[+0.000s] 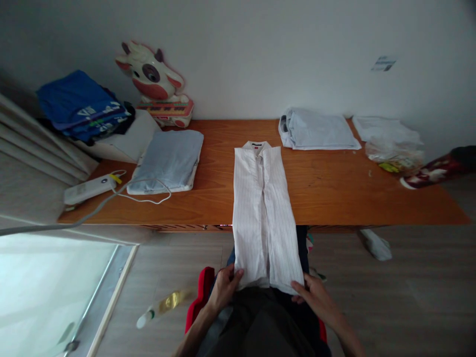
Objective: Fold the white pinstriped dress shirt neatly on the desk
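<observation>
A white striped shirt (256, 208) lies lengthwise, its sides folded in to a long strip. Its collar (258, 147) rests on the wooden table and its lower end hangs over the front edge onto my lap. My left hand (225, 286) pinches the hem at the left corner, thumb on top. At the right corner my right hand (314, 293) grips the hem the same way, its fingers partly hidden under the cloth.
On the wooden table (334, 193) are folded light-blue clothes (169, 158), a folded pale shirt (320, 130), a white power strip (91, 188), a cow toy keyboard (156, 84) and a dark red flask (435, 171). Blue clothes (84, 106) top a white box. A bottle (169, 301) lies on the floor.
</observation>
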Tool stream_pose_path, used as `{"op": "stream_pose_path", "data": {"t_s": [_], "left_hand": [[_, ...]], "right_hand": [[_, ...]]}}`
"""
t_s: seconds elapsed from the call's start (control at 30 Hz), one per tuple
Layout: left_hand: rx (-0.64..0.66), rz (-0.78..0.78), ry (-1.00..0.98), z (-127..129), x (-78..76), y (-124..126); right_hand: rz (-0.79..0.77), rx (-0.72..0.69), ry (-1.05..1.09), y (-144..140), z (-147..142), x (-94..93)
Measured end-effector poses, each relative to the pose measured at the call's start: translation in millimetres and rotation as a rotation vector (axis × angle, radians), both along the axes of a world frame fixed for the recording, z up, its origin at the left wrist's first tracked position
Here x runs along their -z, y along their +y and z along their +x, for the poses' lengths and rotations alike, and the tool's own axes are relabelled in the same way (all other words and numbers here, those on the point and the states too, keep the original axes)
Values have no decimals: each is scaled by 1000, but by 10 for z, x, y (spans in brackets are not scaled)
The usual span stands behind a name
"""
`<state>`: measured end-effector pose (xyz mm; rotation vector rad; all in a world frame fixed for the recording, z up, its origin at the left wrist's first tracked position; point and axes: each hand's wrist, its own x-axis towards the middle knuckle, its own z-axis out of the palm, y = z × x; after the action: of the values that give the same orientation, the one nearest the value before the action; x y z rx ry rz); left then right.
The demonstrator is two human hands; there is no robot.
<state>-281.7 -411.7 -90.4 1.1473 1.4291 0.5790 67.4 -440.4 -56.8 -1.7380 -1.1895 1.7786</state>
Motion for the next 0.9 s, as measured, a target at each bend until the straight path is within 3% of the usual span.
{"op": "stream_pose_path", "data": {"t_s": [0.13, 0.2, 0.27, 0.4, 0.5, 0.6, 0.7, 0.8, 0.9], "left_hand": [[-56, 34, 98, -43, -11, 94], [-95, 42, 88, -33, -58, 167], [-111, 37, 62, -13, -93, 226], [-73, -23, -27, 30, -46, 256], [-56, -60, -156, 56, 32, 238], [-45, -167, -309, 78, 64, 229], [20, -307, -442, 101, 67, 219], [-11, -352, -474, 120, 78, 184], [-62, -334, -460, 104, 93, 145]], "right_hand": [[63, -152, -54, 57, 126, -102], [141, -243, -181, 203, 215, -252], [245, -240, -311, 459, 269, -445], [574, -5, -351, 1327, 149, -804], [945, -1, -433, 2226, -114, -927], [1094, -137, -617, 3141, -404, -903], [983, -288, -812, 3821, -655, -776], [837, -372, -881, 4138, -842, -601], [844, -350, -937, 4176, -941, -447]]}}
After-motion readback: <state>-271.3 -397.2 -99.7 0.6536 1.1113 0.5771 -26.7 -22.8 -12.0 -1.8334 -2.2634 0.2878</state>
